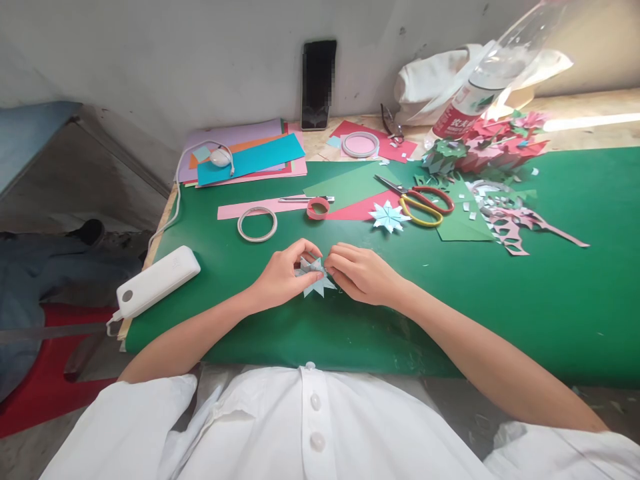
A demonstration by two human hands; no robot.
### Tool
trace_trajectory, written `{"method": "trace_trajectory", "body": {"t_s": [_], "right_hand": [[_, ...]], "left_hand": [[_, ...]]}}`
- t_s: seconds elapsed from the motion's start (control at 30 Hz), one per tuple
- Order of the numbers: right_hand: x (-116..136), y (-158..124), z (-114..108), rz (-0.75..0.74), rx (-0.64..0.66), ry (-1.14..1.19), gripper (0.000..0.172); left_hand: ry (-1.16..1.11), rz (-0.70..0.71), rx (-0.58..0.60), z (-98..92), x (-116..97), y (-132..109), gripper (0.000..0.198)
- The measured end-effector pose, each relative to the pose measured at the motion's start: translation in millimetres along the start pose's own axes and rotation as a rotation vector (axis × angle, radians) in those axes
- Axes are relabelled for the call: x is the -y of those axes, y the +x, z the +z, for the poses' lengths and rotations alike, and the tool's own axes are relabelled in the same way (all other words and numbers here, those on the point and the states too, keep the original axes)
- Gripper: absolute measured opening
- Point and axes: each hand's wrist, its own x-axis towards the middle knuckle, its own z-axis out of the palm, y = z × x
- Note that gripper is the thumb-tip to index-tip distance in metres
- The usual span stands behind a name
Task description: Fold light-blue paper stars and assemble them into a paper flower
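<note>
Low over the green mat point(240, 333), my left hand point(280, 277) pinches a pale blue paper flower point(315, 288) with pointed petals between thumb and fingers. My right hand point(363, 272) is closed at the flower's right edge, fingertips pressed together; what they grip is partly hidden, though they seem to be on a petal. Another light blue paper flower point(389, 216) lies on the mat beyond my right hand. Scissors point(423, 204) with one red and one yellow handle lie just behind it.
A tape roll point(257, 225), a red paper ring point(317, 209) and a pink strip point(235, 209) lie ahead. A white power bank point(158, 283) sits left, its cable running back. Coloured paper point(250, 160), a phone point(319, 85), a bottle point(470, 107) and paper scraps point(510, 227) are farther off.
</note>
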Motion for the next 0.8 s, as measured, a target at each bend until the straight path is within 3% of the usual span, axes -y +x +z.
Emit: {"method": "trace_trajectory", "body": {"t_s": [0.2,0.33,0.43,0.5,0.57,0.67,0.8], "right_hand": [[-4.6,0.8,-4.5,0.072,-0.050,0.096,0.014],[-48.2,-8.2,-32.8,0.223,-0.123,0.089,0.014],[-99.5,-30.2,-70.2,0.556,-0.176,-0.223,0.014],[-130.2,-51.4,-96.0,0.862,-0.137,-0.477,0.009],[-151.6,-74.2,-117.1,1.115,-0.089,-0.660,0.016],[-165.4,-102.4,-135.7,1.351,-0.090,-0.773,0.026],[-168.2,-117.6,-141.9,1.538,-0.064,-0.768,0.030]], "left_hand": [[0.046,-0.027,-0.037,-2.4,-4.6,-0.8,0.022],[0.075,-0.073,-0.053,-2.3,-7.1,-0.9,0.023],[0.075,-0.077,-0.039,-1.8,-6.8,-1.0,0.024],[0.077,-0.075,-0.038,-1.8,-6.3,-1.1,0.023],[0.080,-0.074,-0.042,-1.9,-5.8,-1.2,0.024],[0.083,-0.071,-0.042,-2.0,-5.3,-1.2,0.025],[0.092,-0.076,-0.031,-1.8,-4.5,-0.8,0.026]]}}
